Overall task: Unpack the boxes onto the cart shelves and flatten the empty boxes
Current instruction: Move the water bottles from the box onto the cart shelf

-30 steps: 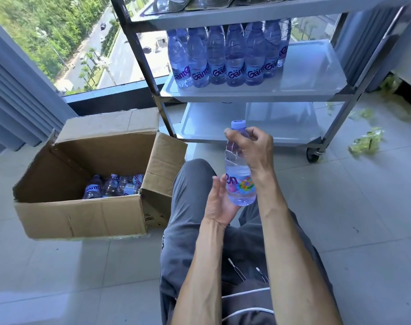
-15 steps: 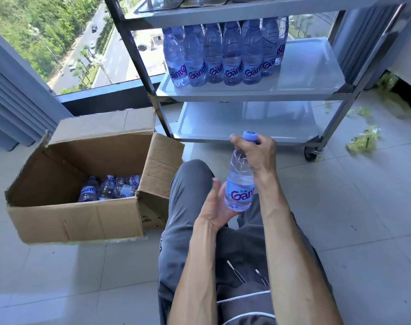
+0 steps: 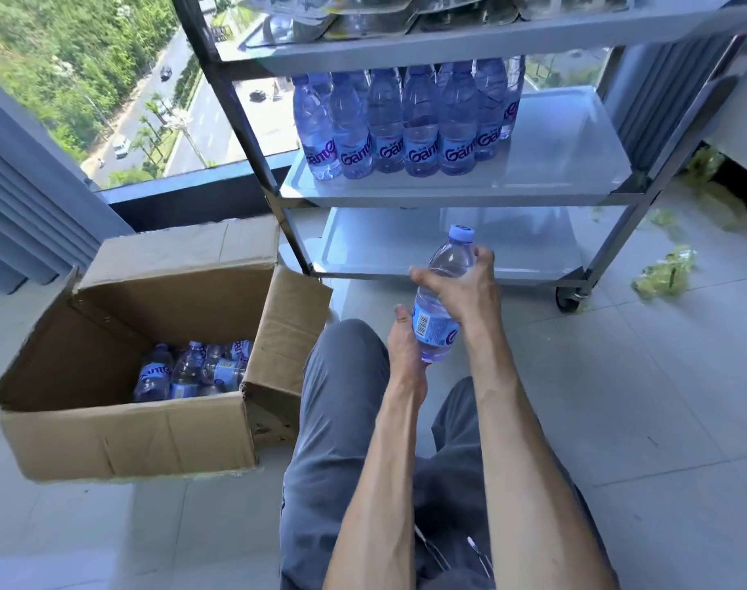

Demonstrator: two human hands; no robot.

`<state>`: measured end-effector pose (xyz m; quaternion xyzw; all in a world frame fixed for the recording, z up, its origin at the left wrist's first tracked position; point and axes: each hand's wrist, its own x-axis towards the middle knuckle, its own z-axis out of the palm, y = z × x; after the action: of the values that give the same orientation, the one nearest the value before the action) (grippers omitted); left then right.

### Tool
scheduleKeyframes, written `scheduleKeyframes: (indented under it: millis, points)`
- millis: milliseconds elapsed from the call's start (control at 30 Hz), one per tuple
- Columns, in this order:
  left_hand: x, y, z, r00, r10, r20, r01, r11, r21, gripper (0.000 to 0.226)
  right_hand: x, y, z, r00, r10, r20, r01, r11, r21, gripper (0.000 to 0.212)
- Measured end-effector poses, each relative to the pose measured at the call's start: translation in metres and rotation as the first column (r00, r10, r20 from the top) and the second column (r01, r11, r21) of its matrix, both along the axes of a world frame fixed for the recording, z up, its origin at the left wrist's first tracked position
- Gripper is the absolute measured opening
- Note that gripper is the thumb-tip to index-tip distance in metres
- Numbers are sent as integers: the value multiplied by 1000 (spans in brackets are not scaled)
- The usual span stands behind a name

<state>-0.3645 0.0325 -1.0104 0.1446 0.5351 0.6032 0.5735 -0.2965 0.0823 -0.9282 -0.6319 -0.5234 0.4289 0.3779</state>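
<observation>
My right hand (image 3: 461,287) grips a clear water bottle (image 3: 438,325) with a blue cap around its upper body, tilted, over my lap. My left hand (image 3: 403,347) cups the bottle's base from the left. An open cardboard box (image 3: 120,432) stands on the floor at left with several bottles (image 3: 193,370) lying inside. The metal cart (image 3: 448,191) stands ahead; its middle shelf carries a row of several upright bottles (image 3: 406,125), and its bottom shelf (image 3: 406,244) is bare.
Plastic wrap lies on the cart's top shelf (image 3: 491,40). Crumpled green plastic (image 3: 663,274) lies on the tiled floor right of the cart's wheel (image 3: 570,298). A window (image 3: 86,87) and grey curtain (image 3: 26,198) are at left. My grey-trousered legs (image 3: 337,419) stretch forward.
The bottle has turned in my hands, its label now showing a barcode, and it tilts more toward the cart. My right hand has slid from the cap down to the bottle's shoulder.
</observation>
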Motion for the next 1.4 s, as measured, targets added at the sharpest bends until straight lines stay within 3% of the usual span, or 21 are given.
scheduleKeyframes:
  millis: [167,267,333,400,500,567,633,767,867,1033,1267,1400]
  points:
    - [4,64,13,980,190,-67,-187,981,48,41,-2,51,16,994,40,104,-36,999,-40,74]
    - [3,106,32,976,176,-131,-162,980,112,31,-5,88,31,990,-38,137,31,998,55,71]
    - [-5,136,46,946,143,-290,-112,986,124,24,-5,110,39,979,-156,129,137,980,144,68]
    - [-20,168,63,843,191,-504,-148,981,123,21,-4,130,44,967,-236,95,211,953,219,66]
    - [-39,216,91,669,357,-651,-320,930,181,51,1,167,51,951,-309,-3,294,904,309,68]
    - [-41,244,107,616,407,-674,-334,910,245,63,4,192,55,931,-362,-50,358,872,334,73]
    - [-39,271,110,608,364,-706,-299,928,222,75,3,213,54,918,-389,-79,391,851,352,74]
    - [-31,301,96,610,140,-780,-179,983,36,106,-4,244,37,928,-351,-122,371,856,360,73]
    - [-26,309,80,562,161,-811,-162,983,83,110,-5,259,23,945,-293,-146,326,884,337,74]
    - [-27,308,57,497,249,-831,-158,968,196,115,-2,258,-7,950,-311,-1,287,874,391,73]
    - [-27,311,57,464,169,-869,-147,983,113,127,-7,280,-10,910,-412,44,375,864,336,66]
    - [-31,312,56,452,158,-878,-150,984,99,128,-10,278,-22,924,-380,43,335,859,386,67]
